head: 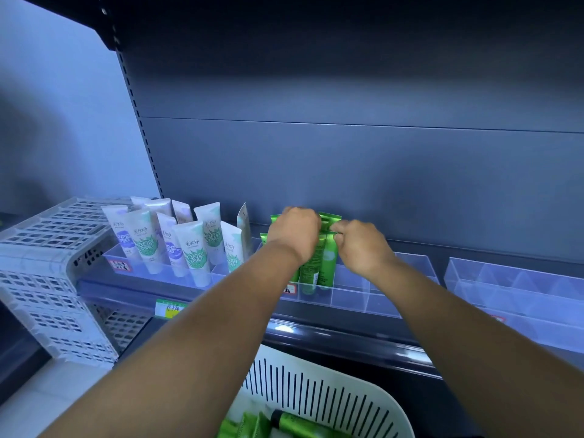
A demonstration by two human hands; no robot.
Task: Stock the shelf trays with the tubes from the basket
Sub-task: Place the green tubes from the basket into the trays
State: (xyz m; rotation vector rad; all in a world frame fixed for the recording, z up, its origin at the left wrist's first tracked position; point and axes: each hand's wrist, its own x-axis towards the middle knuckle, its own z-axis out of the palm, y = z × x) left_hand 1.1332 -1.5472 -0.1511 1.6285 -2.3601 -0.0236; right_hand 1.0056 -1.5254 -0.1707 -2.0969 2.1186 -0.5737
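Several green tubes (327,263) stand upright in the left compartments of a clear middle shelf tray (382,295). My left hand (294,235) curls over the tops of these tubes. My right hand (360,245) pinches the flat top edge of a green tube beside it. To the left, a clear tray (177,273) holds several white tubes (192,248) with green and purple prints. At the bottom, a white slotted basket (319,396) holds more green tubes (294,425).
A white perforated crate (47,279) lies tipped at the left end of the shelf. An empty clear divided tray (518,286) sits at the right. A green price tag (167,308) hangs on the shelf's front rail. The dark back panel rises behind the trays.
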